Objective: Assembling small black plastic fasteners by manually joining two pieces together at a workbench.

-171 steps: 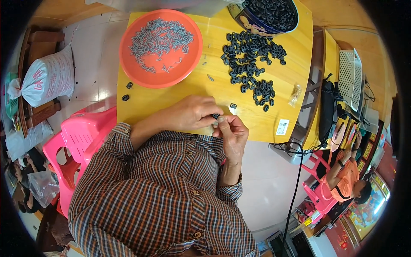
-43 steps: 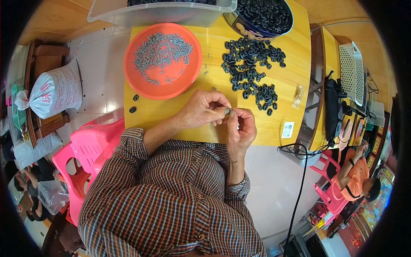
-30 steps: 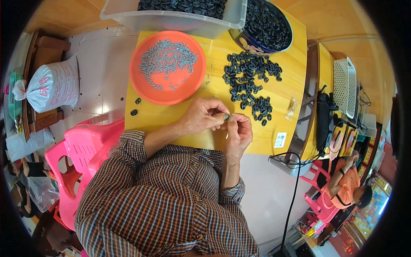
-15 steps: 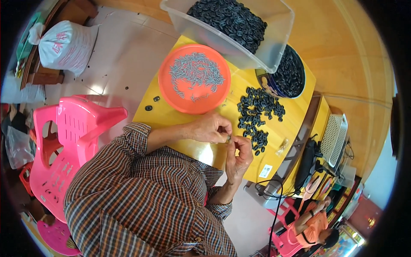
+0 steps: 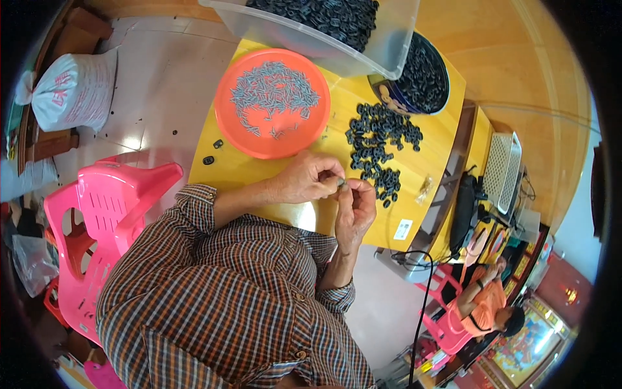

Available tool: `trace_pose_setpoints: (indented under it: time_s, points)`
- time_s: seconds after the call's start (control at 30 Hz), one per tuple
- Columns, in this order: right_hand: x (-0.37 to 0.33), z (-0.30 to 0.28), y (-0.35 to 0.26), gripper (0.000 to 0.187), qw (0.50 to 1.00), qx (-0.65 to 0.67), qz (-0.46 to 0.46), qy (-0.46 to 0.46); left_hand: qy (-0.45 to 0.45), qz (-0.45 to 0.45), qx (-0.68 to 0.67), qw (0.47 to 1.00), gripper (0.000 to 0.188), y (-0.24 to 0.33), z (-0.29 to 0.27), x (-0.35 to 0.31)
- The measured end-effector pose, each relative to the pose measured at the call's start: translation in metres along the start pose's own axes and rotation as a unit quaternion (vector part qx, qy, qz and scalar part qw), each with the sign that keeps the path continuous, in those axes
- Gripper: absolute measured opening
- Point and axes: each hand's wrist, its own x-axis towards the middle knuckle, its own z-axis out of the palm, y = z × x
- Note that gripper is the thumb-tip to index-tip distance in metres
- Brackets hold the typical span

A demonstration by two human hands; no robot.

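Note:
Over the front of the yellow table, my left hand and my right hand meet fingertip to fingertip. Each one is closed in a pinch around a tiny piece between them, mostly covered by the fingers and too small to name. Just beyond my left hand lies an orange-red round tray, holding many short grey metal pins. A loose heap of small black oval pieces with holes spreads on the tabletop beyond my right hand. Two similar black pieces lie apart, left of the tray.
A translucent plastic bin and a dark round tub, both full of black pieces, stand at the table's far side. A pink chair is at my left, a white sack behind it. Another person sits at lower right.
The view has shifted a little, so the table and its contents appear further up and left. My hands stay pinched together at nearly the same spot, with slight finger movement.

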Motion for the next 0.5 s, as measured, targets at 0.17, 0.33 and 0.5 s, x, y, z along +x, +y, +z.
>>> trace_pose_setpoints:
  time_s: [0.17,0.33,0.5]
  points:
    - [0.003,0.000,0.007,0.010,0.995,-0.071,-0.067,0.016,0.018,0.022,0.059,0.998,0.005,0.006,0.000,0.002]
    - [0.002,0.005,0.003,0.008,0.994,-0.083,-0.063,0.024,0.026,0.042,0.044,0.998,0.006,-0.003,0.001,0.002]
    - [0.013,0.012,0.008,0.003,0.996,0.014,0.000,0.085,0.018,-0.102,-0.149,0.983,0.006,0.007,-0.001,-0.003]
